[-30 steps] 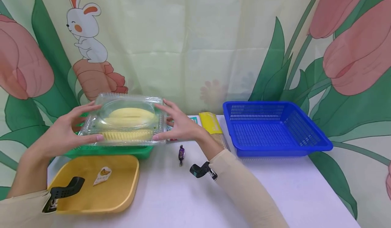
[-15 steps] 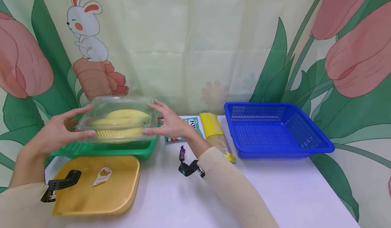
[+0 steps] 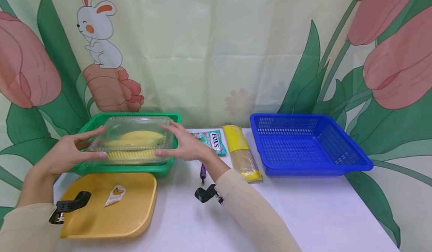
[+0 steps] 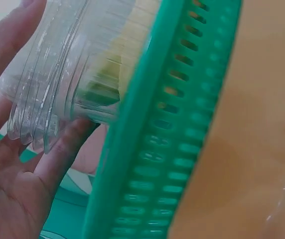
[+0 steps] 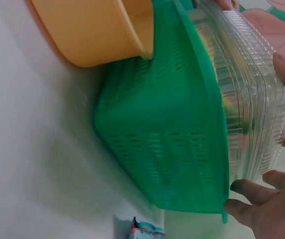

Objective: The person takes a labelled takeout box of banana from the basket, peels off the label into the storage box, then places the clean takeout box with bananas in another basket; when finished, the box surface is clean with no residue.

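Hands, left hand (image 3: 69, 152) and right hand (image 3: 183, 145), clasp the clear box (image 3: 133, 139) inside the green basket (image 3: 135, 168), fingers spread along its ends.

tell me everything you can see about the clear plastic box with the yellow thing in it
The clear plastic box is a thin, see-through clamshell with ribbed, fluted sides and its lid closed. Inside lies a long yellow item, banana-like, above a pale ridged part; what it is exactly cannot be told. The box sits level, lowered into the green basket, its top about level with the rim. The left hand holds its left end and the right hand its right end, fingers spread along the sides.
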`<action>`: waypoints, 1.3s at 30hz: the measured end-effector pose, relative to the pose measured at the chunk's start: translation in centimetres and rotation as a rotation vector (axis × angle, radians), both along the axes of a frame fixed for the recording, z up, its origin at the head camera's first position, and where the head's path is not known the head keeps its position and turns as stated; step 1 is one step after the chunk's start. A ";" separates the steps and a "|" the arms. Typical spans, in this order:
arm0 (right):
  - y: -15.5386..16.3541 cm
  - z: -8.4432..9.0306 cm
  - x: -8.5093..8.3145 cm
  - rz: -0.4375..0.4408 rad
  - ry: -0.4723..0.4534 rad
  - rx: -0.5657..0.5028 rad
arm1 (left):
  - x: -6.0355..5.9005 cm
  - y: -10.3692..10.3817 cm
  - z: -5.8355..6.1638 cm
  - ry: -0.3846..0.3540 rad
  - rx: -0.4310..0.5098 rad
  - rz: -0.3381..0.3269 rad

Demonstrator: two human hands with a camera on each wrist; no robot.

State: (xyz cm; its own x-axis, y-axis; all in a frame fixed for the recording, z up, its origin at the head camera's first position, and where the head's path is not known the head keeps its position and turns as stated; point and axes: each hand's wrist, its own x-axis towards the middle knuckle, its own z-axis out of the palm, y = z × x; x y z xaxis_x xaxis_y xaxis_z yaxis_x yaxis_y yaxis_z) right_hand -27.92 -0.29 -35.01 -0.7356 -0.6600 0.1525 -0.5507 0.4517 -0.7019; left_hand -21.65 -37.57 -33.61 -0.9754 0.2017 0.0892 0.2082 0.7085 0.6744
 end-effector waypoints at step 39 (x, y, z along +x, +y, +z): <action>-2.1 -3.3 -1.3 0.009 0.103 0.074 | -1.8 -0.5 -2.3 -0.092 -0.072 -0.051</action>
State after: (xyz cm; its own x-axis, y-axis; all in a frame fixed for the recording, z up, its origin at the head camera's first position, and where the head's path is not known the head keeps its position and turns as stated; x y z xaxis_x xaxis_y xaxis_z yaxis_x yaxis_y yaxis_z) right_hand -29.26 -2.37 -38.27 -0.7127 -0.6785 0.1780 -0.6225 0.4947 -0.6065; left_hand -23.42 -38.09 -35.94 -0.9672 0.2536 -0.0168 0.1844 0.7456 0.6404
